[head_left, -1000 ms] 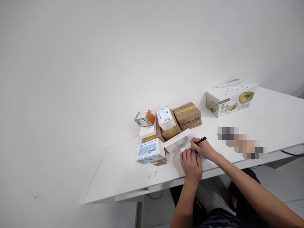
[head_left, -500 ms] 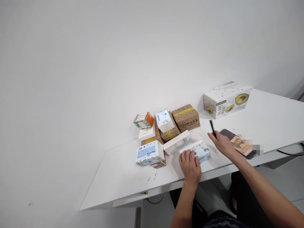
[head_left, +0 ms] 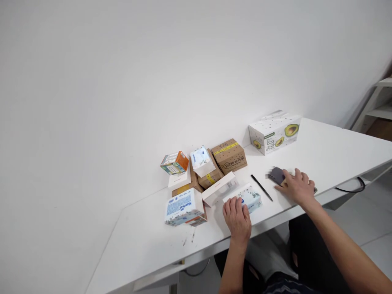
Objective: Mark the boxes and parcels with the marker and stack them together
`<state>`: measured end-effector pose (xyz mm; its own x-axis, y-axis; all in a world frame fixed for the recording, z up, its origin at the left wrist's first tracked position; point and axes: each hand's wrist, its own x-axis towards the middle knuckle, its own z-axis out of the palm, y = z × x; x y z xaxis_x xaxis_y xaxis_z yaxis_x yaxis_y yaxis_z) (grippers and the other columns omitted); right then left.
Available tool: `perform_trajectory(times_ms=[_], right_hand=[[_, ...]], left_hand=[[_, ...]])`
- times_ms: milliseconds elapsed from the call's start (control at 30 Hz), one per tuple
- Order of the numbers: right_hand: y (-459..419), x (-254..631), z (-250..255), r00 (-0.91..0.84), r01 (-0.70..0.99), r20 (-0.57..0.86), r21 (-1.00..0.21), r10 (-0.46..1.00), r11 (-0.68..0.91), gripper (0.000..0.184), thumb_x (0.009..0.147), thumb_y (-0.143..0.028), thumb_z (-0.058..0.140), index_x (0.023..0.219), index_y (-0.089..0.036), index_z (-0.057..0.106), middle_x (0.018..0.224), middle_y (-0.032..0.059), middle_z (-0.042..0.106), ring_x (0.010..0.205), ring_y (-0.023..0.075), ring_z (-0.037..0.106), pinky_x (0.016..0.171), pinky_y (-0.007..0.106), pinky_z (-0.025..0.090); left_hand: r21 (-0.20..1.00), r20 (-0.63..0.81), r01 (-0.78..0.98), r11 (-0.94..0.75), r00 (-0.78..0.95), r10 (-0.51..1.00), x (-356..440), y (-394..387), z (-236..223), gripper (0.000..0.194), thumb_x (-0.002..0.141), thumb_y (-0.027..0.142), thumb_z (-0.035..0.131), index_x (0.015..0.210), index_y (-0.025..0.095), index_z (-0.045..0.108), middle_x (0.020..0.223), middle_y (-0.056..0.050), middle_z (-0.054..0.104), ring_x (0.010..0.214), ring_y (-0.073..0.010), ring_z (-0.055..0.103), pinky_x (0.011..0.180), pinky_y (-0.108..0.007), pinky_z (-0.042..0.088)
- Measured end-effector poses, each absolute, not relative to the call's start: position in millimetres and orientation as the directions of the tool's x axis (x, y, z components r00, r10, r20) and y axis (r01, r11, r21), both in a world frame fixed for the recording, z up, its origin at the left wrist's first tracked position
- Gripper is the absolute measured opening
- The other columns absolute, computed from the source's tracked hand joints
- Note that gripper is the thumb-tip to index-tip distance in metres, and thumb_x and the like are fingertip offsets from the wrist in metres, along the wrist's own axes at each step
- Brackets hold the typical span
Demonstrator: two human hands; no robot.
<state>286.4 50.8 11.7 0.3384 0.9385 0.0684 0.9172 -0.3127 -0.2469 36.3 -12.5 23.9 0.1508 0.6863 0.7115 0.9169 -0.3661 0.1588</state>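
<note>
Handling phone [head_left: 276,175]: right hand [head_left: 298,189] spread wide, near bench [head_left: 330,155] front edge | left hand [head_left: 238,221] loosely open on tissue pack [head_left: 253,198] | lifting likely requires pinch

Left hand [head_left: 237,220], right hand [head_left: 297,188] palm-down

White table [head_left: 137,241] and shelves [head_left: 382,111] suggest a workroom.

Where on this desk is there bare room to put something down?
The white table is bare right of the avocado box and phone, and left of the leftmost Manhua pack. A smaller gap lies between the avocado box and the black pen. It's crowded around the brown cartons, where packs and small boxes sit close together.
</note>
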Motion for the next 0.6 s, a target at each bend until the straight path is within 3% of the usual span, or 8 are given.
perform_trajectory(times_ms=[133,267,367,433,500,533,600], right_hand=[[54,304,1,0.228,0.937,0.020,-0.275,0.974,-0.214,0.056,0.082,-0.054,0.051,0.128,-0.021,0.053,0.130,0.0156,0.055,0.120,0.0358,0.044,0.092,0.050,0.038],[52,301,1,0.234,0.930,0.027,-0.299,0.972,-0.215,0.059,0.080,-0.051,0.052,0.130,-0.020,0.053,0.126,0.0161,0.058,0.114,0.0387,0.047,0.087,0.050,0.042],[45,300,11,0.287,0.855,0.066,-0.467,0.956,-0.225,0.062,0.075,-0.052,0.057,0.127,-0.020,0.056,0.119,0.0169,0.063,0.110,0.0402,0.052,0.085,0.052,0.044],[36,297,27,0.338,0.648,0.021,-0.730,0.941,-0.216,0.061,0.070,-0.054,0.062,0.122,-0.021,0.060,0.109,0.0143,0.067,0.103,0.0370,0.058,0.084,0.049,0.047],[23,289,48,0.328,0.228,-0.130,-0.950,0.936,-0.212,0.058,0.069,-0.056,0.064,0.117,-0.023,0.062,0.104,0.0108,0.070,0.094,0.0316,0.065,0.080,0.044,0.051],[14,282,60,0.278,-0.026,-0.226,-0.973,0.934,-0.227,0.054,0.071,-0.057,0.062,0.114,-0.024,0.062,0.105,0.0102,0.071,0.090,0.0297,0.067,0.076,0.041,0.053],[-6,262,84,0.079,-0.447,-0.344,-0.851,0.936,-0.276,0.052,0.079,-0.063,0.049,0.110,-0.024,0.063,0.111,0.0110,0.070,0.087,0.0276,0.069,0.074,0.040,0.055]], left_hand=[[0.164,0.699,0.921,-0.354,0.144,0.700,37,-12,24,0.024,0.090,0.018,0.048,0.110,0.016,0.062,0.113,-0.011,0.065,0.110,-0.0261,0.053,0.098,-0.045,0.039],[0.166,0.698,0.923,-0.347,0.138,0.703,37,-13,24,0.024,0.090,0.018,0.048,0.110,0.016,0.062,0.112,-0.011,0.065,0.109,-0.0261,0.054,0.098,-0.045,0.040],[0.166,0.697,0.922,-0.349,0.141,0.703,37,-15,25,0.024,0.090,0.019,0.049,0.110,0.017,0.062,0.112,-0.010,0.065,0.109,-0.0253,0.054,0.098,-0.045,0.040],[0.169,0.696,0.922,-0.349,0.140,0.705,38,-15,25,0.025,0.090,0.019,0.049,0.111,0.017,0.062,0.113,-0.010,0.065,0.110,-0.0250,0.054,0.099,-0.044,0.040],[0.172,0.699,0.922,-0.346,0.133,0.703,39,-15,25,0.025,0.090,0.019,0.048,0.110,0.017,0.062,0.113,-0.010,0.065,0.110,-0.0252,0.053,0.099,-0.044,0.039],[0.174,0.701,0.923,-0.343,0.128,0.701,40,-15,26,0.024,0.090,0.019,0.048,0.110,0.017,0.062,0.112,-0.010,0.065,0.110,-0.0252,0.053,0.099,-0.044,0.039],[0.179,0.705,0.924,-0.337,0.119,0.699,40,-14,25,0.024,0.090,0.019,0.048,0.109,0.017,0.062,0.111,-0.010,0.065,0.109,-0.0249,0.053,0.099,-0.044,0.039]])
